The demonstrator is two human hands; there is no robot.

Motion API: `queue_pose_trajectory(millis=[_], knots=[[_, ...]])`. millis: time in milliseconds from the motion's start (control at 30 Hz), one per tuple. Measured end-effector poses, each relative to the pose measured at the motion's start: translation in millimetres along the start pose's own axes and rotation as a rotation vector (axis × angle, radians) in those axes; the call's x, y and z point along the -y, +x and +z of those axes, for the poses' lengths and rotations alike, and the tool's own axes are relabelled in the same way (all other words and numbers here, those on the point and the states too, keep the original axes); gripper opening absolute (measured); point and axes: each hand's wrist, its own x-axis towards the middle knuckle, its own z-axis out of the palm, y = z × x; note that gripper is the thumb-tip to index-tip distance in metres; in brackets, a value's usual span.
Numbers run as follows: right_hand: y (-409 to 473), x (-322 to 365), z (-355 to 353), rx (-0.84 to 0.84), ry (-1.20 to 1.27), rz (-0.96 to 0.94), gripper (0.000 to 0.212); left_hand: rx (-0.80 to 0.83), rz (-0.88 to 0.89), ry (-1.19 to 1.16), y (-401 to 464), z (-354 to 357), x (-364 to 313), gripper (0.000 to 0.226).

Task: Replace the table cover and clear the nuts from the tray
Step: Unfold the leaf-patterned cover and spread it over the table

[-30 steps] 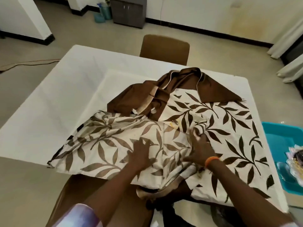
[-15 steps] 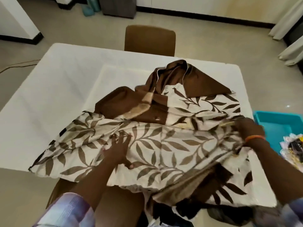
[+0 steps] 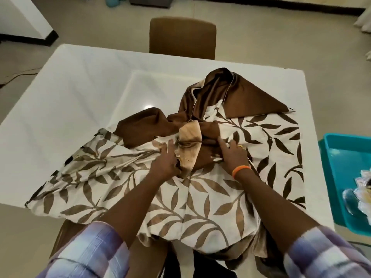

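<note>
Bright, soft light; wide-angle edge distortion

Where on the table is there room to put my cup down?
The white table is bare along its left side and far edge, between the leaf-print cover and the brown chair. The near-right part is crowded: bunched cover, both hands working it, teal tray alongside.
</note>
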Motion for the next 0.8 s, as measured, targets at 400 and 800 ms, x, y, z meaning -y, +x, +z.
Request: queue_pose_trajectory(millis=[400,800], knots=[[68,-250,-58,-0.760,0.989,1.301,0.030,0.160,-0.199,0.390,29,-27,40,0.139],[-8,-97,35,0.082,0.184,-0.236,0.085,0.076,0.033,0.162,-4,33,-74,0.054]])
